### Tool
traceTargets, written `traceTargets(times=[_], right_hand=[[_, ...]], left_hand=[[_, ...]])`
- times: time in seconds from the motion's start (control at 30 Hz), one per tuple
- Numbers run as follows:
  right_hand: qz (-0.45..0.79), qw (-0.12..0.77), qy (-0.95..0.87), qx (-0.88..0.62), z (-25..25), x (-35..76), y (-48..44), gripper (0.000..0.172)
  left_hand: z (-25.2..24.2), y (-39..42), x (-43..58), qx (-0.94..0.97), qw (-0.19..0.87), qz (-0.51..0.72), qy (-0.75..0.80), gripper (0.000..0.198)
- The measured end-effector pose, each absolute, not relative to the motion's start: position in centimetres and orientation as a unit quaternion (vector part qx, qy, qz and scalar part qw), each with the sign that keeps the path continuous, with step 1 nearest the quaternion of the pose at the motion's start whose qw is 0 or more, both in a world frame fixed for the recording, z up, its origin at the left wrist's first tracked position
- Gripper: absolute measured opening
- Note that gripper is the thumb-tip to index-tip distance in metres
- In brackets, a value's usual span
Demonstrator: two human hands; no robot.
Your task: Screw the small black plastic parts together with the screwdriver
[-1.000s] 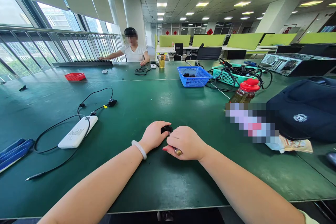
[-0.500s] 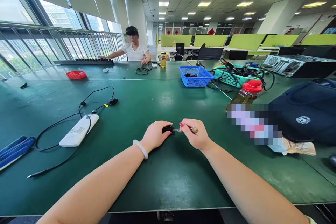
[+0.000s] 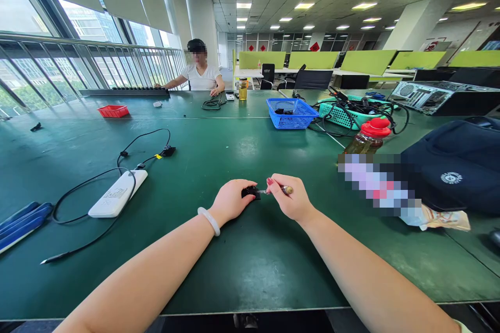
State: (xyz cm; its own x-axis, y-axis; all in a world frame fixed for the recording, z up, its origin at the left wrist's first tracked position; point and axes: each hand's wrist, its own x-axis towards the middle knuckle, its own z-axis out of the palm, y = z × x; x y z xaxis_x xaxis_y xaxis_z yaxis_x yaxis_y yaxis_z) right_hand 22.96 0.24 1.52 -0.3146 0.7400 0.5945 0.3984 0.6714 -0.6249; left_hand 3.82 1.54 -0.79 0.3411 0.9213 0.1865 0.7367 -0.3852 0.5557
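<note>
Small black plastic-looking part [image 3: 250, 192] sits half hidden under left hand [image 3: 231, 200], full shape unclear. Right hand [image 3: 291, 199] covers middle of slim metal-shafted tool [image 3: 289, 190]; contact at tip too small to tell. Pixel blur masks much of pale crinkled package [image 3: 425, 216]. Left edge crops ribbed blue-and-white object [image 3: 25, 222]; right edge, navy fabric bag [image 3: 433, 158].

part [image 3: 250, 191] in L hand [image 3: 229, 200], pwr bank [image 3: 117, 195] L, bag [image 3: 441, 145] R, bottle [image 3: 364, 143] by bag, 2 baskets [image 3: 292, 123] behind, cables [image 3: 365, 106] in R one, prob bits [image 3: 284, 111] in L
</note>
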Motion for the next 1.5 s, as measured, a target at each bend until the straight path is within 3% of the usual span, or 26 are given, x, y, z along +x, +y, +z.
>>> traceTargets(times=[0.17,0.5,1.0,1.5], right_hand=[[0.153,0.430,-0.816,-0.354,1.9,22.6,0.0,0.042],[-0.062,0.297,-0.918,-0.253,1.8,21.3,-1.2,0.043],[-0.006,0.326,-0.896,-0.303,2.2,22.9,0.1,0.051],[-0.067,0.286,-0.926,-0.238,2.0,23.1,0.2,0.061]], left_hand=[[-0.8,1.5,3.8,0.801,0.179,0.242,0.517,0.031],[-0.5,1.6,3.8,0.782,0.211,0.234,0.537,0.038],[-0.5,1.7,3.8,0.790,0.193,0.232,0.534,0.033],[-0.6,2.0,3.8,0.779,0.211,0.239,0.540,0.036]])
